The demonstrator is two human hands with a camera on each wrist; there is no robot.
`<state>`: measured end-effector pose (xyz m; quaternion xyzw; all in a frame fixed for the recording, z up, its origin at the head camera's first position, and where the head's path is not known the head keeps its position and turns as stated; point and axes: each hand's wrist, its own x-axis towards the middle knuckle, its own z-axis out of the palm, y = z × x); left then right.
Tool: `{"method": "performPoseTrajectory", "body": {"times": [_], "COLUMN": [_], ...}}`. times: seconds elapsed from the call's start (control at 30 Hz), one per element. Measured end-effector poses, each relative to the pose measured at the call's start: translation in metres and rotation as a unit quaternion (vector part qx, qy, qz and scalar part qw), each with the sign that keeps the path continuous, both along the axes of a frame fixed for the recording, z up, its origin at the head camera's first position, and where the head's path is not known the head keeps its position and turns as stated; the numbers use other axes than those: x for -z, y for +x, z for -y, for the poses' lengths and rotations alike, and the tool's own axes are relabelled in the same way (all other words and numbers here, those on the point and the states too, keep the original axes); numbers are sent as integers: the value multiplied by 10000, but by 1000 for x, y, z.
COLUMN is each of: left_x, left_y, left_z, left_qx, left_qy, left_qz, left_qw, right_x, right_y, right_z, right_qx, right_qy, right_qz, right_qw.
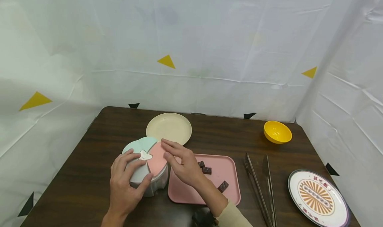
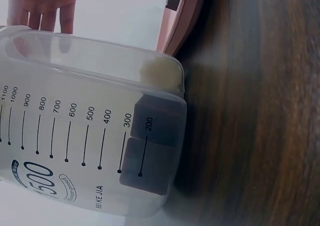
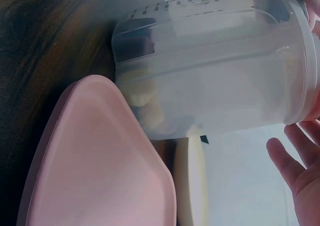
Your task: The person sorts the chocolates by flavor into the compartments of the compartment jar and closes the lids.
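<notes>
A clear storage container [image 2: 95, 100] with measuring marks stands upright on the table. Its round lid [image 1: 158, 157] has mint, pink and pale grey sections around a small white centre piece. My left hand [image 1: 125, 173] rests over the lid's left side, fingers on top and thumb along the near rim. Opposite, my right hand [image 1: 184, 162] has its straight fingers at the edge of the pink section. Dark brown blocks [image 2: 147, 166] and pale yellowish pieces [image 3: 137, 88] lie at the container's bottom.
A pink tray [image 1: 206, 195] with several dark chocolate pieces [image 1: 223, 186] sits right of the container. Behind is a cream plate [image 1: 169, 127]. Further right are metal tongs [image 1: 258, 190], a yellow bowl [image 1: 277, 134] and a patterned plate [image 1: 317, 198]. White sheeting [image 1: 197, 37] encloses the table.
</notes>
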<state>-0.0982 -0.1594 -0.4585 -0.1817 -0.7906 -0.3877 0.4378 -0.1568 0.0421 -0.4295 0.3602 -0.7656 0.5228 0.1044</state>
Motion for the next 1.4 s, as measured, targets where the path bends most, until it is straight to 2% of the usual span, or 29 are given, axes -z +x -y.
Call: {"method": "performPoseTrajectory", "body": {"times": [0.17, 0.33, 0.57, 0.8, 0.97, 1.4], "left_x": [-4, -13, -20, -17, -17, -16], "left_y": [2, 6, 12, 12, 11, 8], "left_z": [-4, -11, -24, -25, -27, -28], "left_qx": [-172, -472, -456, -235, -225, -301], "left_qy": [-58, -408, -896, -553, -334, -368], "left_qz": [90, 25, -249, -251, -328, -603], "left_qw": [9998, 9981, 9946, 9979, 9987, 9970], "right_x": [1, 1, 0, 1, 3, 3], "right_y": [0, 1, 1, 2, 2, 1], "right_z": [0, -1, 0, -1, 0, -4], "right_qx": [-27, -68, -52, -27, -17, -67], "right_qy": [-43, -112, 22, 132, 93, 165], "right_qz": [114, 284, 296, 283, 204, 98], "right_qw": [9999, 9995, 9995, 9995, 9997, 9998]}}
